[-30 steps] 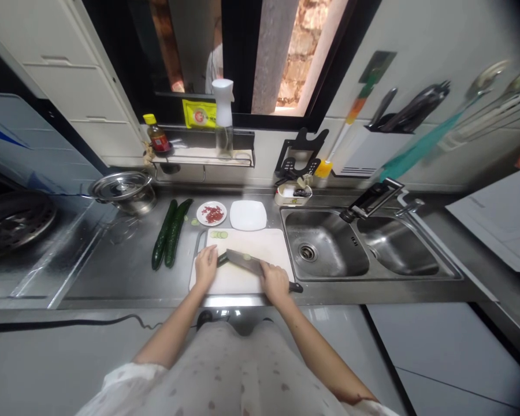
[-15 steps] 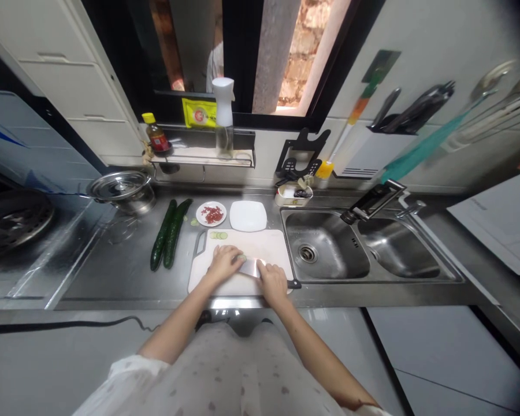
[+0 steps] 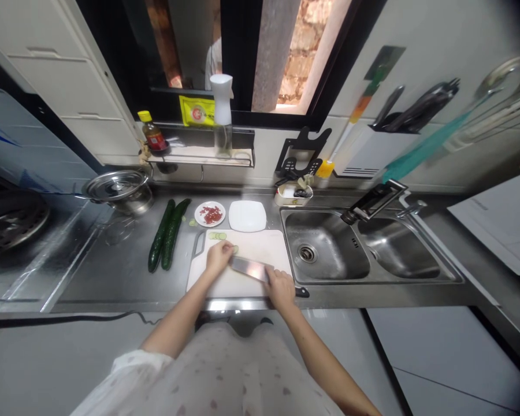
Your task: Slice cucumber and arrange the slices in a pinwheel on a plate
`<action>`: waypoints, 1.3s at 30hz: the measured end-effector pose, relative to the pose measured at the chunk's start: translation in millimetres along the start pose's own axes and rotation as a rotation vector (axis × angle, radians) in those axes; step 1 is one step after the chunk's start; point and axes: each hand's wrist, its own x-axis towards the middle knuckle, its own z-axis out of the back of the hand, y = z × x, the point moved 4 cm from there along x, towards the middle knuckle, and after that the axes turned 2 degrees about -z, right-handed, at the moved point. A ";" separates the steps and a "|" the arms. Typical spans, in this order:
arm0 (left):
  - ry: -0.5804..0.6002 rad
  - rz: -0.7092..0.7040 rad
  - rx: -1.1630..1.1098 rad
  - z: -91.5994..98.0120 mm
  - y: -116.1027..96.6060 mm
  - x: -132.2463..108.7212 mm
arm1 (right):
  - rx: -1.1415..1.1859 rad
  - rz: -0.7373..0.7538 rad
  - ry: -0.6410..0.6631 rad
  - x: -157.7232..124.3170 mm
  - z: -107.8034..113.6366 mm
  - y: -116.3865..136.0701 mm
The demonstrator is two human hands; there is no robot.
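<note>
My right hand is wrapped round a kitchen knife, its broad blade lying across the white cutting board and its black handle end past the board's right edge. At the board's middle left, my left hand pinches a thin green cucumber slice between its fingertips, just above the blade's tip. Several cucumber slices overlap in a row at the board's top left corner. Two whole cucumbers lie side by side on the counter left of the board.
Behind the board stand a small plate of chopped red pieces and a white square plate. A double steel sink adjoins on the right. A lidded steel pot is at the left rear. Bottles stand on the wall shelf.
The knife and my right hand have shifted right and a little toward me. My left hand has moved up and left, lifting a slice away from the blade.
</note>
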 end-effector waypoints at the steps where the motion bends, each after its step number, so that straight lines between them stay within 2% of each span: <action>1: -0.028 0.041 -0.004 1.9 5.3 4.1 | 0.000 -0.011 0.009 -0.6 -0.6 -1.7; 4: -0.077 0.115 0.012 5.5 17.8 16.8 | 0.006 -0.028 0.026 -2.0 -2.5 -5.2; 9: -0.073 0.187 0.095 2.9 29.7 37.2 | 0.011 -0.035 0.014 -2.6 -5.5 -8.6; 16: -0.065 0.184 0.227 -2.8 38.1 56.0 | 0.034 -0.041 0.002 0.1 -9.2 -12.0; 28: -0.074 0.112 0.390 0.4 27.6 65.7 | 0.059 -0.047 0.007 3.2 -13.2 -14.8; 39: -0.068 0.051 0.423 1.5 24.4 68.7 | 0.098 -0.046 0.019 6.6 -11.9 -15.8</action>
